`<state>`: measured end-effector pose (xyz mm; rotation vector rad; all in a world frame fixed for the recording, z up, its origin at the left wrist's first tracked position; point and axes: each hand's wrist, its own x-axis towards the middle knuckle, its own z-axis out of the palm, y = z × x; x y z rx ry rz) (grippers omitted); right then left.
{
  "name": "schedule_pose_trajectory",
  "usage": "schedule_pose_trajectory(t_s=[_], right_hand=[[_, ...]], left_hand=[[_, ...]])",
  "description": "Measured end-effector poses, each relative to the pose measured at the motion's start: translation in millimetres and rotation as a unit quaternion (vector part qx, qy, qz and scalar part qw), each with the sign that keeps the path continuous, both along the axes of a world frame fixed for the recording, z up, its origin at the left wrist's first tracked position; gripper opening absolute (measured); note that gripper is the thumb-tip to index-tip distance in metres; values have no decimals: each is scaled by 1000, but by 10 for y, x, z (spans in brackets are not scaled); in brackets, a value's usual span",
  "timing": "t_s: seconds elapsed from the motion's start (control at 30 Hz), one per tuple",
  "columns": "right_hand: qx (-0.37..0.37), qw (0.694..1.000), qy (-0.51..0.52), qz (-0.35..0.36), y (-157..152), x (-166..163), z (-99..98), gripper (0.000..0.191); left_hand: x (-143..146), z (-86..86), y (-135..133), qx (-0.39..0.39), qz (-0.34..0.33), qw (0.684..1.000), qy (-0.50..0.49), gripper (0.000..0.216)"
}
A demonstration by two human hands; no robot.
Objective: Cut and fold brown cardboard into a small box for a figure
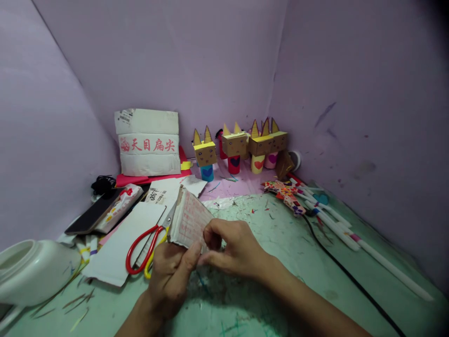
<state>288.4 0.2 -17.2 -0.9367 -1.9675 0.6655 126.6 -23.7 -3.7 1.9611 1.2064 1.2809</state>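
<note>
Between lilac walls [210, 56] spreads a green counter [280, 234]. At its back left, a cardboard panel [149, 161] with red Chinese characters leans upright. On the right, slim white tubes [393, 267] lie lengthwise. At the left edge sits a white jug [42, 276], partly out of view, just beside a white cardboard sheet [112, 252].

At the near centre, the person's left hand [171, 281] is closed around the lower edge of a folded cardboard piece [191, 220], thumb pressed against it. This piece, printed in faint red, is raised above the counter and tilted. The right hand [235, 243] is mostly closed, fingers curled and thumb close to them at the piece's lower right edge; whether it pinches anything, one cannot tell.

Beyond the hands stands a row of box-headed cardboard figures, including a blue-bodied figure [206, 154] with pointed ears and a heart. Right of them lies a flower-patterned glue gun [286, 194], its black cord [343, 268] trailing forward. Scissors [158, 233] with red and yellow handles rest just left of the folded piece. Smallest are the scattered scraps.
</note>
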Motion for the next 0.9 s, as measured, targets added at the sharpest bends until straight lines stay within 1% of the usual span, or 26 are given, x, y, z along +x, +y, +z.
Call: schedule_pose_trajectory(t_s=[0.07, 0.13, 0.2, 0.27, 0.33, 0.37, 0.43, 0.5, 0.6, 0.73, 0.83, 0.9], right_hand=[[22, 999, -11, 23, 20, -8, -2, 22], [38, 998, -7, 54, 29, -10, -1, 17], [41, 997, -5, 65, 25, -23, -4, 14], [51, 997, -10, 57, 11, -61, -18, 10], [79, 996, -26, 36, -8, -120, -43, 8], [94, 995, -33, 26, -17, -151, -57, 8], [105, 994, -33, 13, -30, -195, -80, 11], [91, 996, -11, 4, -38, -204, -90, 15], [63, 997, 32, -23, -49, -167, -77, 21], [25, 995, 68, -66, -76, -152, -32, 27], [-33, 991, 103, -79, -75, -146, -13, 28], [-68, 987, 119, -83, -48, -30, -15, 29]], left_hand=[[-13, -13, 1, -39, -5, 998, -41, 42], [-39, -20, 15, -58, -14, 997, -51, 41], [-61, -19, 40, -54, -20, 998, -28, 38], [-61, -13, 70, -22, -16, 1000, 15, 26], [-34, -11, 97, -5, 15, 999, 33, 18], [-14, -13, 107, -13, 41, 999, 24, 18], [30, -23, 121, -51, 98, 994, -26, 22], [64, -38, 131, -71, 128, 986, -77, 23], [95, -53, 144, -54, 121, 985, -107, 17], [130, -69, 143, -17, 126, 985, -112, 16], [124, -84, 135, -29, 125, 986, -101, 16], [40, -61, 144, -47, 142, 983, -109, 16]])
